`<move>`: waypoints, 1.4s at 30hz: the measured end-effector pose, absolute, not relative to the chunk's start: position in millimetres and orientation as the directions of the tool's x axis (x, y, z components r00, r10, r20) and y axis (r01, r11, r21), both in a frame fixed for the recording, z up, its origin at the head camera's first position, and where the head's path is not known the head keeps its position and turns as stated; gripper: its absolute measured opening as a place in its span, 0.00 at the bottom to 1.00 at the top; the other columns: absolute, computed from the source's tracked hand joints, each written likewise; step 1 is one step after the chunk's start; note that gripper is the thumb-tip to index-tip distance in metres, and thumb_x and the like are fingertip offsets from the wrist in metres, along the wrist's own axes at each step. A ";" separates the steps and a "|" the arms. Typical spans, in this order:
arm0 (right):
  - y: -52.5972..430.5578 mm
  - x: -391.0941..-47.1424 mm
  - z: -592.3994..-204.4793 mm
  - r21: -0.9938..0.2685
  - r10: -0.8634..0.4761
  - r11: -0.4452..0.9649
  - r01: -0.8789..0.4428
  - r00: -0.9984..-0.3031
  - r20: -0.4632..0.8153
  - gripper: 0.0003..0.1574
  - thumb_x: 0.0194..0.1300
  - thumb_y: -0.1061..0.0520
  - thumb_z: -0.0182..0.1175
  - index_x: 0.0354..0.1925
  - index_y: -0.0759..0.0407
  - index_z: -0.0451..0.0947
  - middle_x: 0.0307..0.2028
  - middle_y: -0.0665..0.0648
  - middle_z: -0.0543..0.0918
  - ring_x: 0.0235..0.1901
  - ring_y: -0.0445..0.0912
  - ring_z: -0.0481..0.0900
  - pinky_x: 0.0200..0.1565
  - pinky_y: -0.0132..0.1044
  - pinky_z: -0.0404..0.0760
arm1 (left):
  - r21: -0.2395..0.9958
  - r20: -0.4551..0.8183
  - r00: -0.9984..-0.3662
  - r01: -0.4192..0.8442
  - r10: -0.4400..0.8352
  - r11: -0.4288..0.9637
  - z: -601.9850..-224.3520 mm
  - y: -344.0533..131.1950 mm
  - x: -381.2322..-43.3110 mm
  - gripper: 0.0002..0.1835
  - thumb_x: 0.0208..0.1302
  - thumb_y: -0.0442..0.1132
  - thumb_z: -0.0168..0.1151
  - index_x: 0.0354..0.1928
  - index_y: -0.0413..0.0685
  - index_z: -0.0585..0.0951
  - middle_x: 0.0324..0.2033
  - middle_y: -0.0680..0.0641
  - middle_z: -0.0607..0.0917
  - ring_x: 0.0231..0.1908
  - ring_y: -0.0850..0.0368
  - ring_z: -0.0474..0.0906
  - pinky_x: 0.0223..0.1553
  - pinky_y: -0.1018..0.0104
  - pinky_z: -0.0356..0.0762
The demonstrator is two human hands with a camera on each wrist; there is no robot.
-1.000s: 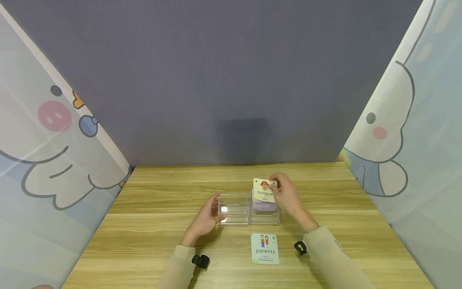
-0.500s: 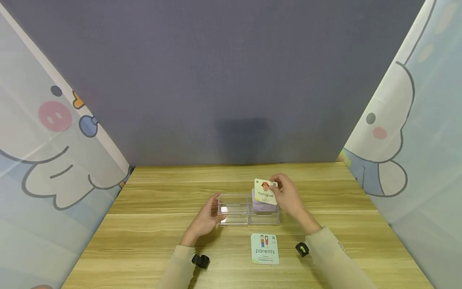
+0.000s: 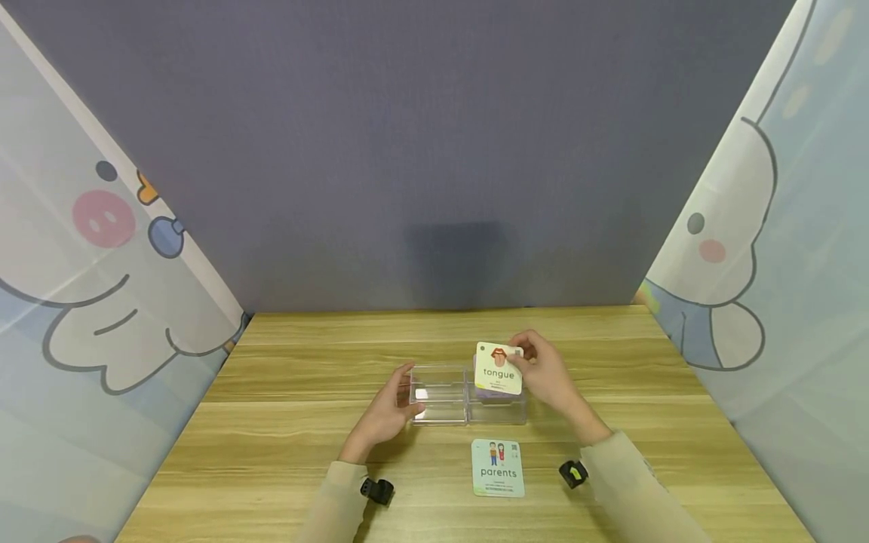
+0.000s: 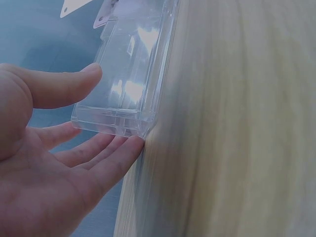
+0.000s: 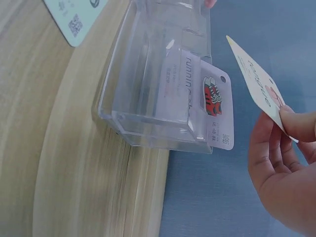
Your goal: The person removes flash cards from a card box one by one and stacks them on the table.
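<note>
A clear plastic card holder (image 3: 440,415) with compartments side by side stands on the table. My left hand (image 3: 385,413) holds its left end, thumb toward the front and fingers at the end wall, as the left wrist view shows. My right hand (image 3: 543,369) pinches a cream card (image 3: 498,377) printed "tongue" with a mouth picture, thumb on its face, at the upper right edge. This card is held above the holder's right side, apart from it in the right wrist view. A lilac "running shoes" card (image 5: 217,106) stands upright in a right compartment, its top sticking out.
A pale green "parents" card (image 3: 498,486) lies face up on the wooden table (image 3: 305,362), in front of the holder. A dark grey panel (image 3: 434,151) rises behind the table, and printed cartoon curtains (image 3: 720,188) hang at both sides.
The "tongue" card in my right hand has come slightly down and toward me, covering more of the lilac card in the head view. My left hand and the holder have stayed put.
</note>
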State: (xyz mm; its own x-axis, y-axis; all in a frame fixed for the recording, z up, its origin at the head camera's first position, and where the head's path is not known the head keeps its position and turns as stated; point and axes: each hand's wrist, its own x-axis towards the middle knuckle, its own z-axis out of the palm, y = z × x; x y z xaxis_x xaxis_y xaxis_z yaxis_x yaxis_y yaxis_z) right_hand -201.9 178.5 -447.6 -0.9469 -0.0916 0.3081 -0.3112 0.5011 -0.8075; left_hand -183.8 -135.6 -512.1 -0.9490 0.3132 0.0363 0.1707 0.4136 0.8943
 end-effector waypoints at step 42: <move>187.3 -179.9 -441.5 -0.912 -0.207 0.338 -0.235 -0.963 0.171 0.11 0.66 0.71 0.64 0.46 0.68 0.77 0.37 0.61 0.80 0.29 0.47 0.78 0.27 0.39 0.83 | 0.896 0.032 -0.950 0.166 0.312 0.412 -511.3 -135.7 -183.2 0.43 0.69 0.34 0.66 0.79 0.43 0.54 0.68 0.32 0.69 0.66 0.31 0.66 0.64 0.37 0.70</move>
